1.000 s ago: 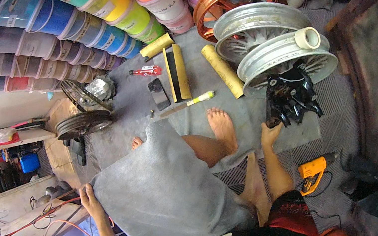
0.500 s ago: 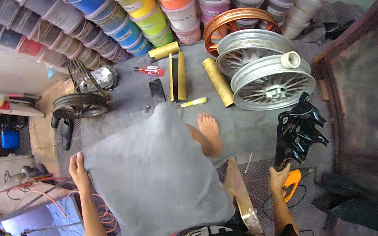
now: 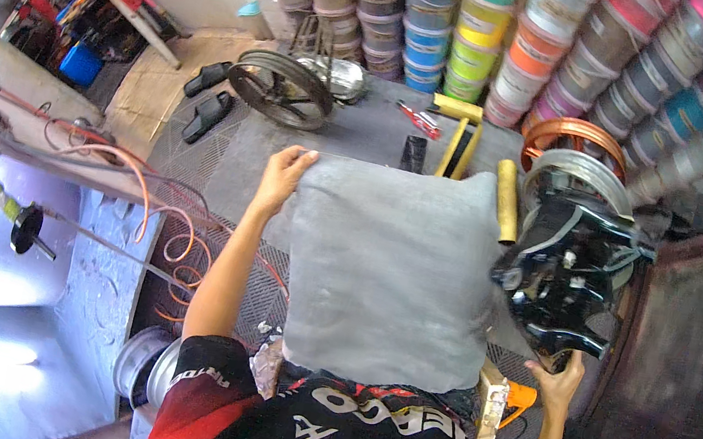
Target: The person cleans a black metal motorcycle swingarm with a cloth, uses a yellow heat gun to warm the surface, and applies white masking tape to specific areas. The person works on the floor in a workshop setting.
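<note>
A grey cushion (image 3: 389, 273) lies across my lap and hides my legs. At its far left corner, my left hand (image 3: 286, 172) grips the edge, thumb and fingers closed on it. Off to the right, my right hand (image 3: 560, 380) holds a glossy black metal part (image 3: 563, 271) by its lower end. The part has several curved prongs and is raised beside the cushion, in front of the wheels. What exact kind of vehicle part it is, I cannot tell.
Silver (image 3: 580, 177) and copper-coloured wheel rims (image 3: 578, 137) stand beyond the black part. Stacked lidded tubs (image 3: 484, 17) line the back. Yellow rollers (image 3: 505, 200), a dark wheel (image 3: 282, 90) and sandals (image 3: 208, 117) lie on the floor. An orange hose (image 3: 149, 203) coils at left.
My view has turned leftward. The black part has come up and turned, now nearer the cushion. My left hand has shifted to the cushion's far left corner. My bare foot is now hidden.
</note>
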A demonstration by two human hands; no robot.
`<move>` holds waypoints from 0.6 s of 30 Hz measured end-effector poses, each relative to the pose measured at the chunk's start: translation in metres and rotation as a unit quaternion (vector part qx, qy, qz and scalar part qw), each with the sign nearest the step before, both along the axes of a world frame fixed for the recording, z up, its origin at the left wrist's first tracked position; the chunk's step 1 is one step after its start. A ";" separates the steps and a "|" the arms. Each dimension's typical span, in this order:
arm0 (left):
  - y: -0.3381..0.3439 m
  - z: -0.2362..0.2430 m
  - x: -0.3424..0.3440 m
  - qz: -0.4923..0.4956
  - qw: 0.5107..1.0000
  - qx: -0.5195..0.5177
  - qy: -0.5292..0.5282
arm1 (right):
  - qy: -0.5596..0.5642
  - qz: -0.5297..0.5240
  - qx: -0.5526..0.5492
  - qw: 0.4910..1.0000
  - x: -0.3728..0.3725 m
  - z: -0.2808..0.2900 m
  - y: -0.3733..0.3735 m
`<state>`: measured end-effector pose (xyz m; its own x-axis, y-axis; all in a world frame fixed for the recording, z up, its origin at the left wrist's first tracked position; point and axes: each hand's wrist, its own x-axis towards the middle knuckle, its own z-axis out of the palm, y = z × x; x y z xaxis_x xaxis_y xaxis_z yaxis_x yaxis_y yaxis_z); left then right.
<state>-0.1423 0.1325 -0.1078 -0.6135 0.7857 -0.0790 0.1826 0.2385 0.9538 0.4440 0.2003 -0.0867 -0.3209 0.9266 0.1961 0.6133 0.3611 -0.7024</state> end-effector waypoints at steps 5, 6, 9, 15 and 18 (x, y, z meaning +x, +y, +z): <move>0.003 0.005 0.001 -0.034 0.999 0.009 -0.025 | -0.096 0.130 0.073 0.984 -0.075 0.014 0.016; -0.001 0.004 -0.003 -0.039 0.999 0.005 -0.033 | -0.103 0.151 0.098 0.978 -0.092 0.017 0.017; -0.003 0.000 -0.012 -0.052 0.996 -0.010 -0.068 | -0.120 0.214 0.149 0.958 -0.122 0.017 0.017; -0.008 -0.018 -0.022 -0.028 0.986 -0.016 -0.165 | -0.151 0.284 0.087 0.943 -0.147 0.015 0.000; -0.010 -0.022 -0.020 -0.015 0.984 -0.001 -0.178 | -0.176 0.295 0.069 0.937 -0.150 0.011 -0.006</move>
